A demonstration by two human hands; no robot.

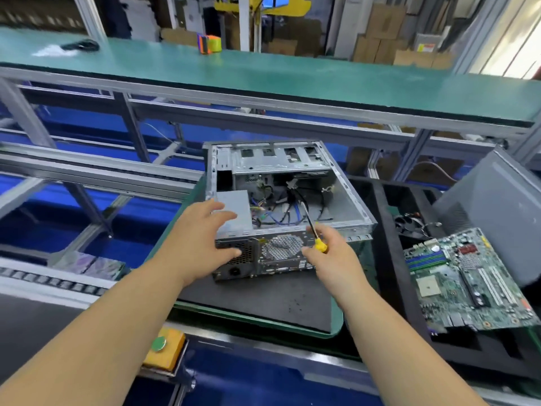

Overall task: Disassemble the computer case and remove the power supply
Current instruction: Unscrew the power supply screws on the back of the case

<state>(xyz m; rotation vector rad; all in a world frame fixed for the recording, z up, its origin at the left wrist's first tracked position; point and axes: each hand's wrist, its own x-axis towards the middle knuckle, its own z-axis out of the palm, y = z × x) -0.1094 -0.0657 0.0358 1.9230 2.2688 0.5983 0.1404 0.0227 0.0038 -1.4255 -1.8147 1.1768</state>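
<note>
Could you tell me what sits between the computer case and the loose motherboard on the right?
In the head view, only black foam tray separates the computer case from the motherboard.

Workshop setting. A long green-topped bench [263,74] on an aluminium frame [281,112] crossed the view. Behind the bench stood stacked cardboard boxes [383,33] and a yellow machine frame [263,7]; bright daylight entered at its far right end [509,39]. Below the bench lay blue flooring [96,124] and a roller conveyor rail [52,281].
</note>
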